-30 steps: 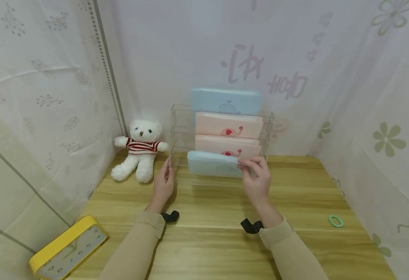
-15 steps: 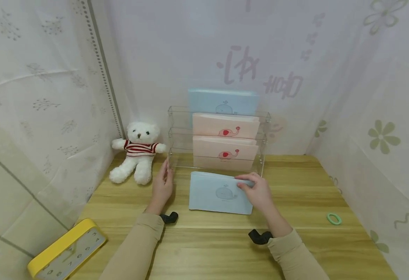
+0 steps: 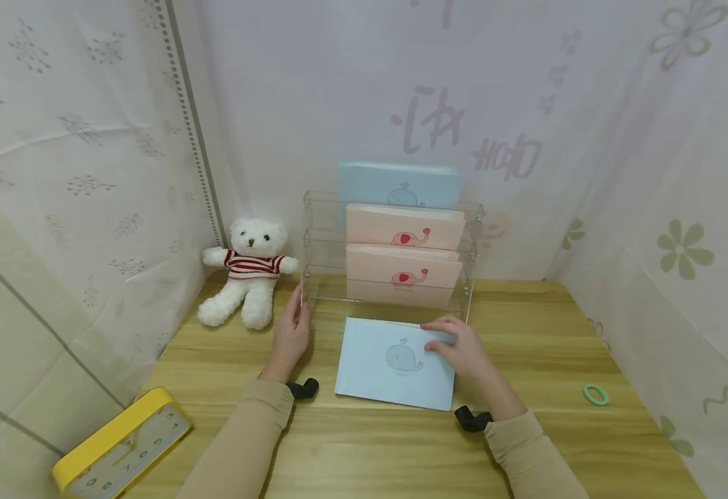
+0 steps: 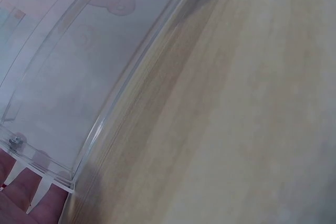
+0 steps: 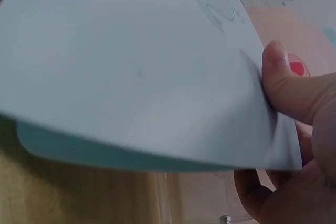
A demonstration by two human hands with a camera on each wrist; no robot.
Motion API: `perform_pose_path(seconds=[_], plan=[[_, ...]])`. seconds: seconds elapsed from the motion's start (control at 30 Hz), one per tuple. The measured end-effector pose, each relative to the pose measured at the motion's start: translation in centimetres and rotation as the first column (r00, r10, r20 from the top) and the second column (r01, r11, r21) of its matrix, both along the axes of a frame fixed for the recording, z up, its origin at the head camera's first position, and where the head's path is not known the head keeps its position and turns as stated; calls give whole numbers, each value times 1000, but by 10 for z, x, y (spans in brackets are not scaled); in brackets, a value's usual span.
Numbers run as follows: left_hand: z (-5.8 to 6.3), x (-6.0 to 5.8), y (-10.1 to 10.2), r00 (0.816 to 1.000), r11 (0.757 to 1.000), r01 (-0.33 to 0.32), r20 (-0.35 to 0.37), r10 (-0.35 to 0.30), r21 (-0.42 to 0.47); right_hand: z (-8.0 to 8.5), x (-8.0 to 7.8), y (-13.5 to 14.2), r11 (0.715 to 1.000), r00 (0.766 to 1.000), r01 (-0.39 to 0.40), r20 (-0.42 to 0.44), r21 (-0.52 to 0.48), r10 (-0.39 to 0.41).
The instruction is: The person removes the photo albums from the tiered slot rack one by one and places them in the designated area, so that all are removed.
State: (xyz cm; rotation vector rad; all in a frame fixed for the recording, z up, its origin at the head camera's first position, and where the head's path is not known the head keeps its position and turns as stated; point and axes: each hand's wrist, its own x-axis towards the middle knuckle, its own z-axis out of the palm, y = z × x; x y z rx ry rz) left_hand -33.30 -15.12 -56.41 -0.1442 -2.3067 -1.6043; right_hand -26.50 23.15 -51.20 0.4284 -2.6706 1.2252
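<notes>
Two beige sleeves [image 3: 239,436] come in over the wooden table [image 3: 538,339], whose near edge is cut off. By its left edge a yellow clock [image 3: 123,450] lies tilted, its numerals too blurred to read. A green ring [image 3: 606,400] sits near the right edge.

Mid-table, in front of the rack, is the blue whale booklet [image 3: 379,360]. The right hand [image 3: 463,353] pinches its far right corner, thumb on the cover, other fingers mostly hidden behind. From the right wrist, a teal leaf sags apart beneath; I can't tell whether the booklet touches the wood.

Toward the far edge stands the clear acrylic rack [image 3: 323,287]. The left hand [image 3: 290,336] grips its left side, fingers seen through the panel from the left wrist, thumb out of sight there. The rack bears two pink elephant booklets [image 3: 376,277], the front one partly covering the other, and a rear blue booklet [image 3: 364,184], its lower part hidden.

At the far left corner sits a white teddy bear [image 3: 253,267]. Faint pink lettering [image 3: 429,125] on the cloth [image 3: 314,83] behind is hard to make out.
</notes>
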Motion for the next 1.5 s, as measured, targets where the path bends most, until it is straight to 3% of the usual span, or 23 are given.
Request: perform_pose_path(seconds=[0.27,0.5,0.97,1.2,1.5], plan=[[-3,-3,-2,1000,1000,-14,-4,14,-7,-4,5,1,994,995,-91,40,63,88],[-5,-4,-2,1000,1000,-7,-15,7,1,-14,22,1,977,987,-150,82,151,138],[-5,-4,-1,1000,999,-29,0,29,-24,-38,45,7,953,960,-271,112,137,256],[-3,-4,-3,1000,999,-25,-9,24,-21,-45,43,6,954,965,-257,94,151,245],[-3,-1,-2,1000,1000,-1,20,2,-22,-51,42,10,966,968,-227,137,128,209]])
